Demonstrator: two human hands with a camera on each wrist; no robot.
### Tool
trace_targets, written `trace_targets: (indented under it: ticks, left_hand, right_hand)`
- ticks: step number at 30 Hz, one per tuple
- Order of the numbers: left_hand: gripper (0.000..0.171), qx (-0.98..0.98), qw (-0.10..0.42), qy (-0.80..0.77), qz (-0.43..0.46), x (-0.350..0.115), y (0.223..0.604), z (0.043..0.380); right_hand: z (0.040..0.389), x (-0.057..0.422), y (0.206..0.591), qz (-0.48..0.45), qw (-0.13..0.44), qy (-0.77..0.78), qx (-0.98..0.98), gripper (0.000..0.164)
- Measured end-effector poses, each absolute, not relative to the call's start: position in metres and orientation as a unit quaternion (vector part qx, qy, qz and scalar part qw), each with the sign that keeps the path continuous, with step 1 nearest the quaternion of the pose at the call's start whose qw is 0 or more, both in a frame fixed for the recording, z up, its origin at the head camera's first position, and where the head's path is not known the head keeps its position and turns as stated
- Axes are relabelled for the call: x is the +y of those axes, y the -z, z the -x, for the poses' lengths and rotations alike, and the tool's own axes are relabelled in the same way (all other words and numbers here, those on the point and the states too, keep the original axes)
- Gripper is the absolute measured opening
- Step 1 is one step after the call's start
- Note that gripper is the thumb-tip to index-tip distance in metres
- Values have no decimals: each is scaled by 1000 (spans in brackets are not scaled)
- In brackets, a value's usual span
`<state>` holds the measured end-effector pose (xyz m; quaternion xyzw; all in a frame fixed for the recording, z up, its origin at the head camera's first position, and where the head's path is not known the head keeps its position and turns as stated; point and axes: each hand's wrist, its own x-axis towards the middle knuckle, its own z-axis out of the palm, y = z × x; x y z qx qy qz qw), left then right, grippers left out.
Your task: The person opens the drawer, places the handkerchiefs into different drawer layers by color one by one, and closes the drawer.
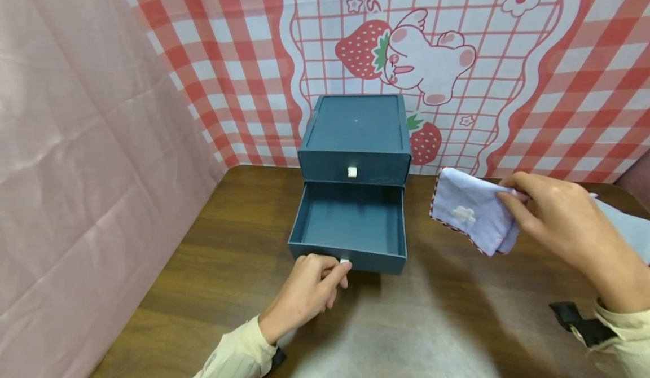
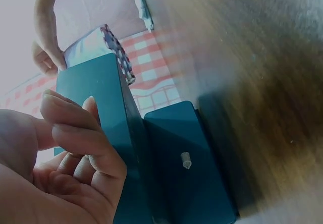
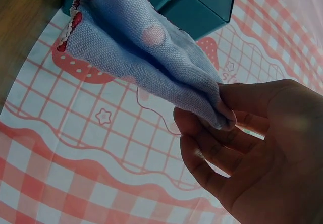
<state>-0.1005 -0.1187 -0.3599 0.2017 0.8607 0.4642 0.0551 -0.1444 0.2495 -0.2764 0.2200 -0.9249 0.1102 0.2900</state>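
A dark teal drawer unit [image 1: 358,121] stands at the back of the table with a lower drawer [image 1: 350,220] pulled out, its inside bare. My left hand [image 1: 310,282] pinches the small white knob [image 1: 345,261] on that drawer's front between thumb and fingers; in the left wrist view the hand hides this knob. To the right of the drawer, my right hand [image 1: 569,214] holds a folded lavender handkerchief [image 1: 469,203] up by one corner, pinched between thumb and fingers. It has a white cloud patch and red-and-white trim, and hangs above the table.
The upper drawer [image 1: 376,166] is closed. In the left wrist view another closed drawer front [image 2: 171,138] with a knob shows near the tabletop [image 2: 252,82]. A pale blue item [image 1: 622,225] lies at far right, partly behind my arm. A strawberry-print curtain [image 1: 244,56] hangs behind.
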Motion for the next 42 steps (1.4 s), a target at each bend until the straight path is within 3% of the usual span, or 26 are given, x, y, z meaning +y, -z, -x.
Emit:
trace_targets:
  ticks: [10, 21, 36, 38, 42]
  left_hand:
    - [38, 854, 50, -462, -234, -119, 362, 89]
    - [38, 853, 83, -465, -221, -126, 370, 75]
    - [35, 873, 25, -421, -244, -126, 382, 70]
    - [35, 873, 24, -422, -242, -126, 384, 70]
    - [34, 872, 29, -427, -239, -126, 386, 70]
  right_hand:
    - [135, 247, 275, -218, 307, -109, -920, 11]
    - [130, 240, 268, -223, 307, -108, -919, 11]
    - [122, 234, 266, -236, 343, -106, -903, 12]
    - [121, 232, 265, -238, 356, -110, -897, 20]
    - [119, 229, 264, -239, 376, -119, -888, 59]
